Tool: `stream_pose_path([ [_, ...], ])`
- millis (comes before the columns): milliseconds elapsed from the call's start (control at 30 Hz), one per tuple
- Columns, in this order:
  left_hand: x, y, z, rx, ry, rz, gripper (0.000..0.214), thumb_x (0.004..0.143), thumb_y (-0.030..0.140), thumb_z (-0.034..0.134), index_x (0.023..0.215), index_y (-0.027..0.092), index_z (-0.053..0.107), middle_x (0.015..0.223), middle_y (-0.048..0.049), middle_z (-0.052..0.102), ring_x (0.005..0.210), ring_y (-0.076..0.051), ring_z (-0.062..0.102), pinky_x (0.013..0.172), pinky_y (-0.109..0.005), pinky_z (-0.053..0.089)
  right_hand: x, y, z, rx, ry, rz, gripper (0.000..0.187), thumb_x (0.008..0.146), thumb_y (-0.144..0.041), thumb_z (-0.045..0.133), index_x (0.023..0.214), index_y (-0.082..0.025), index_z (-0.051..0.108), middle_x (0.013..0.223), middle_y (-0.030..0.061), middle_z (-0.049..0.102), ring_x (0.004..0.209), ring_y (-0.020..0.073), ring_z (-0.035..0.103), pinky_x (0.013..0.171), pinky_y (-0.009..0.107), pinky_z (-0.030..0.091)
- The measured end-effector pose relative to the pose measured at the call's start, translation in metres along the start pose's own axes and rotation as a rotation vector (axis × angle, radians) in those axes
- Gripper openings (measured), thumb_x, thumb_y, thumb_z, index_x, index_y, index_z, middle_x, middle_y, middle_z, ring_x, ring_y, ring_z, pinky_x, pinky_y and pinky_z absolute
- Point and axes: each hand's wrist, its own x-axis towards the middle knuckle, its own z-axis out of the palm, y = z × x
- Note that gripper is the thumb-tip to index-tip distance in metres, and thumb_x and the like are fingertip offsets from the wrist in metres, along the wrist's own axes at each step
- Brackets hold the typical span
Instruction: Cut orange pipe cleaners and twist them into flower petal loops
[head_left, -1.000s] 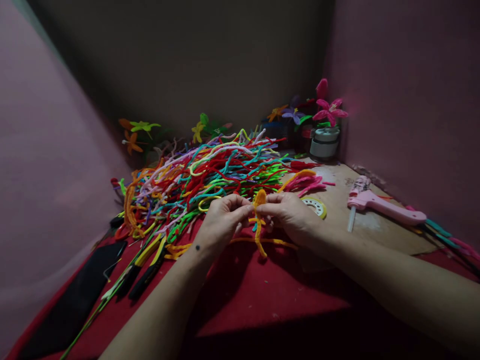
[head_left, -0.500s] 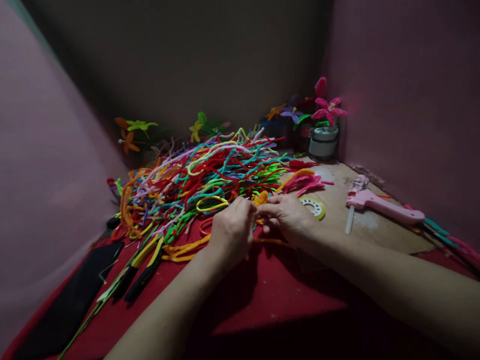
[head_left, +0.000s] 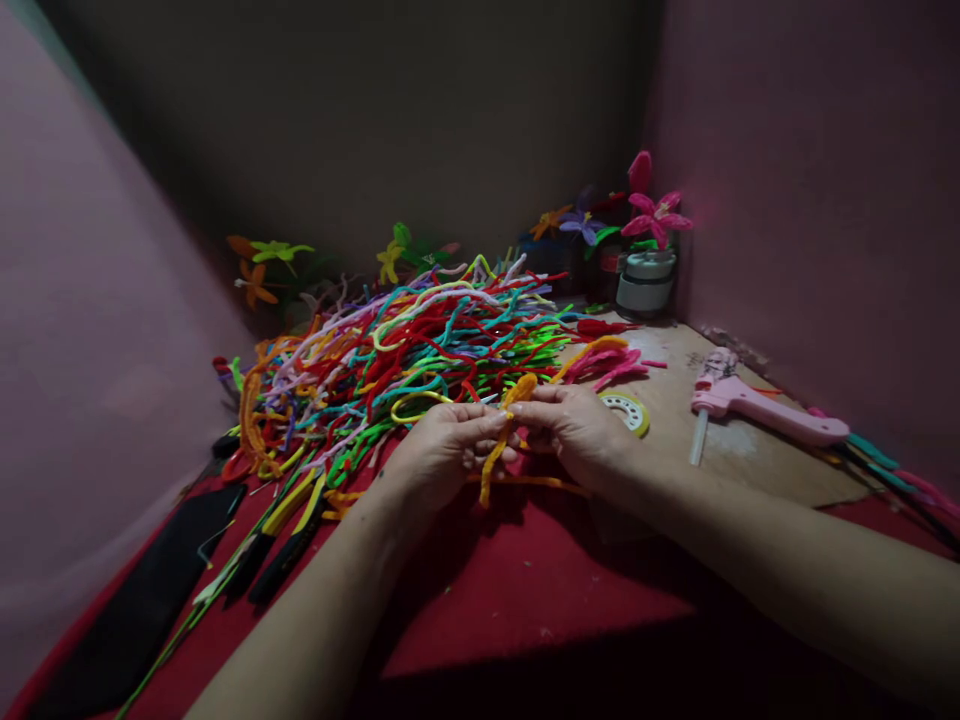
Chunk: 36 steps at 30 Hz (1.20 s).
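Between my two hands is an orange pipe cleaner (head_left: 491, 468), bent into a narrow loop at its upper end, with a tail hanging below the fingers. My left hand (head_left: 450, 445) pinches it from the left side, thumb on top. From the right, my right hand (head_left: 566, 425) grips it just under the loop with thumb and fingertips. More orange pipe cleaner lies on the red cloth (head_left: 525, 600) beneath the hands. Just beyond them spreads a big tangled heap of coloured pipe cleaners (head_left: 420, 330).
A pink glue gun (head_left: 780, 412) lies on a board (head_left: 765, 470) at right, near a tape roll (head_left: 637, 415). Yellow-black pliers (head_left: 296, 530) and a dark flat object (head_left: 142, 610) are at left. Pipe-cleaner flowers (head_left: 660, 218) stand at the back, some in a grey jar (head_left: 645, 285).
My left hand has turned from a closed fist to a thumb-up pinch, shifting slightly left. The orange loop now stands higher, and its tail shows below the fingers.
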Motion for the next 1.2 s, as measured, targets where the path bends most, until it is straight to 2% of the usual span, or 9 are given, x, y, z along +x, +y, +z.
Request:
stream_pose_path([
  [167,-0.003,0.001,0.004,0.047,0.004,0.001,0.018,0.064,0.025,0.066,0.070,0.009,0.061,0.056,-0.0027,0.059,0.042,-0.009,0.053,0.044,-0.023,0.047,-0.004,-0.003,0.001,-0.120,0.016,-0.053,0.012,0.063,-0.023,0.061,0.069,-0.012,0.060,0.060,0.0013,0.056,0.049,0.0073,0.045,0.046,0.022,0.032],
  [300,-0.007,0.005,0.012,0.230,0.074,0.062,0.021,0.066,0.031,0.063,0.065,0.011,0.058,0.051,-0.0008,0.057,0.039,-0.009,0.050,0.041,-0.022,0.043,-0.006,-0.004,0.001,-0.217,0.064,-0.098,0.012,0.062,-0.023,0.061,0.063,-0.012,0.059,0.055,-0.0010,0.052,0.046,0.0054,0.039,0.044,0.022,0.027],
  [600,-0.007,-0.006,0.024,0.951,0.418,0.391,0.017,0.073,0.026,0.049,0.059,0.017,0.050,0.048,0.0033,0.047,0.042,-0.008,0.041,0.044,-0.020,0.030,-0.007,0.001,0.003,-0.178,0.120,-0.098,0.008,0.060,-0.019,0.059,0.057,-0.013,0.055,0.049,-0.0050,0.044,0.042,0.0046,0.034,0.041,0.022,0.022],
  [800,-0.009,-0.016,0.031,1.664,0.656,0.712,0.011,0.077,0.021,0.042,0.073,0.016,0.051,0.065,-0.0040,0.054,0.057,-0.015,0.050,0.051,-0.025,0.031,-0.009,0.000,0.007,-0.170,0.120,-0.128,0.015,0.061,-0.022,0.060,0.055,-0.014,0.050,0.050,-0.0061,0.042,0.044,0.0045,0.034,0.043,0.022,0.023],
  [900,-0.010,-0.018,0.036,1.884,0.714,0.830,0.017,0.080,0.018,0.038,0.071,0.015,0.052,0.065,-0.0073,0.054,0.062,-0.018,0.052,0.053,-0.028,0.031,-0.010,0.000,0.010,-0.131,0.110,-0.143,0.017,0.061,-0.025,0.062,0.056,-0.015,0.050,0.051,-0.0061,0.043,0.044,0.0046,0.035,0.045,0.022,0.025],
  [967,-0.009,-0.018,0.037,1.877,0.715,0.848,0.019,0.080,0.017,0.037,0.069,0.015,0.053,0.065,-0.0080,0.054,0.063,-0.019,0.052,0.055,-0.029,0.032,-0.010,0.000,0.010,-0.094,0.120,-0.147,0.018,0.060,-0.026,0.064,0.056,-0.015,0.051,0.051,-0.0059,0.045,0.045,0.0051,0.037,0.046,0.023,0.027],
  [1033,-0.008,-0.015,0.035,1.705,0.689,0.806,0.017,0.079,0.019,0.040,0.071,0.014,0.054,0.068,-0.0079,0.056,0.064,-0.018,0.052,0.056,-0.028,0.034,-0.008,0.000,0.008,-0.046,0.120,-0.137,0.017,0.060,-0.026,0.066,0.058,-0.014,0.053,0.052,-0.0054,0.048,0.046,0.0056,0.039,0.047,0.023,0.029],
  [1100,-0.008,-0.010,0.029,1.343,0.593,0.681,0.016,0.078,0.027,0.046,0.075,0.014,0.055,0.070,-0.0063,0.057,0.062,-0.016,0.053,0.055,-0.025,0.036,-0.005,0.000,0.005,0.009,0.098,-0.129,0.015,0.060,-0.025,0.067,0.062,-0.014,0.057,0.054,-0.0045,0.051,0.046,0.0056,0.040,0.047,0.023,0.029],
  [1200,-0.008,0.001,0.018,0.647,0.297,0.346,0.028,0.077,0.040,0.048,0.078,0.013,0.057,0.063,-0.0028,0.057,0.050,-0.011,0.050,0.049,-0.023,0.038,-0.001,-0.001,0.000,0.070,0.025,-0.132,0.014,0.060,-0.024,0.067,0.065,-0.013,0.060,0.055,-0.0026,0.054,0.045,0.0051,0.039,0.045,0.022,0.027],
])
